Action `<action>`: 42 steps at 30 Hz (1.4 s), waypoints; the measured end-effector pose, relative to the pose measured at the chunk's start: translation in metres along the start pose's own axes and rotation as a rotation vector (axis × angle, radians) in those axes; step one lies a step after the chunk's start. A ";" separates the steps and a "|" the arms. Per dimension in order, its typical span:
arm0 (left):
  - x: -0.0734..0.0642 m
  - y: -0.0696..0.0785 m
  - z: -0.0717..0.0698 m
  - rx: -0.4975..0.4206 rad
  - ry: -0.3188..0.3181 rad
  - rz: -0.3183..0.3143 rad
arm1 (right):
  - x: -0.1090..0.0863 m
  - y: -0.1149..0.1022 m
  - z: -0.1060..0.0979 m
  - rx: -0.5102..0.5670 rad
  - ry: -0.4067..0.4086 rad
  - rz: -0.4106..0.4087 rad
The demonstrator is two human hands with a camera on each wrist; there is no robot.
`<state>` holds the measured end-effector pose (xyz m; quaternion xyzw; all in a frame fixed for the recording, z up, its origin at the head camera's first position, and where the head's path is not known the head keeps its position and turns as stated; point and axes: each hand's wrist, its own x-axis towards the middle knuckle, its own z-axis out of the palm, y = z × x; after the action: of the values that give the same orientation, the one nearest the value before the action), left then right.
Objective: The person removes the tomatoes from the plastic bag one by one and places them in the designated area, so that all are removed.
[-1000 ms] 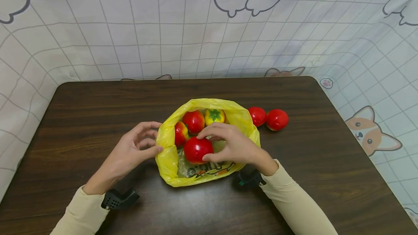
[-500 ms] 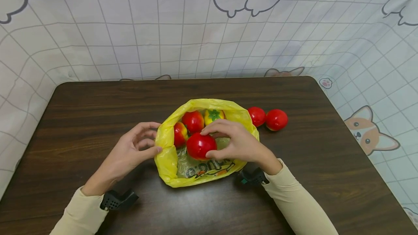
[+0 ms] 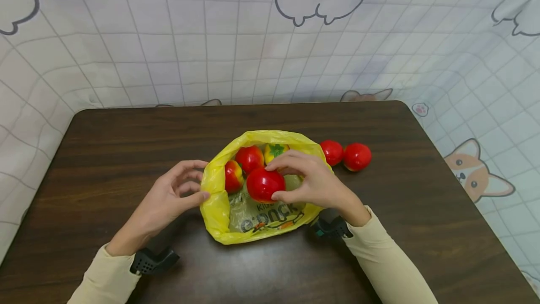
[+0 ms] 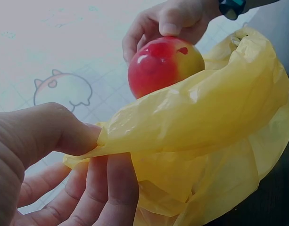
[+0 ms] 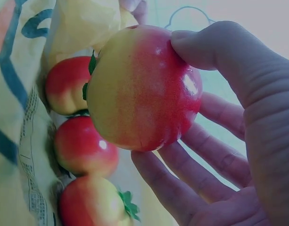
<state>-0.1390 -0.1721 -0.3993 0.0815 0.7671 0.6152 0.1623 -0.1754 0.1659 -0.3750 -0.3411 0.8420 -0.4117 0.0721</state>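
A yellow plastic bag [image 3: 216,210] lies on the table with its mouth spread wide. My left hand [image 3: 170,193] pinches its left rim between thumb and fingers, plainly seen in the left wrist view. In my right hand [image 3: 310,179], thumb and fingertips grip a red tomato [image 3: 265,185] over the bag's opening; the right wrist view shows its yellow underside and green leaves. Inside the bag sit a red tomato [image 3: 250,158], a red-and-yellow tomato [image 3: 233,176] at the left, and a yellow-bottomed tomato [image 3: 274,150] with green leaves, partly covered by my right hand.
Two more red tomatoes, a nearer one [image 3: 331,152] and a farther one [image 3: 357,156], rest on the dark wooden table [image 3: 126,144] just right of the bag. Behind the table hangs a white gridded cloth [image 3: 219,36] with cartoon dogs.
My right hand has moved a little rightward and away from me with the gripped tomato, uncovering more print on the bag's inside. The left hand stays at the rim.
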 end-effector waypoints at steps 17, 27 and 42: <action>0.002 -0.003 0.002 0.020 0.013 -0.016 | -0.023 0.005 -0.032 -0.012 0.108 0.032; 0.001 -0.003 0.002 0.040 0.022 -0.034 | -0.039 0.007 -0.048 0.005 0.171 0.006; 0.002 -0.003 0.003 0.055 0.027 -0.031 | -0.057 0.011 -0.067 -0.035 0.244 0.000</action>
<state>-0.1396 -0.1694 -0.4033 0.0657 0.7871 0.5923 0.1592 -0.1646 0.2499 -0.3484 -0.2898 0.8515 -0.4355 -0.0369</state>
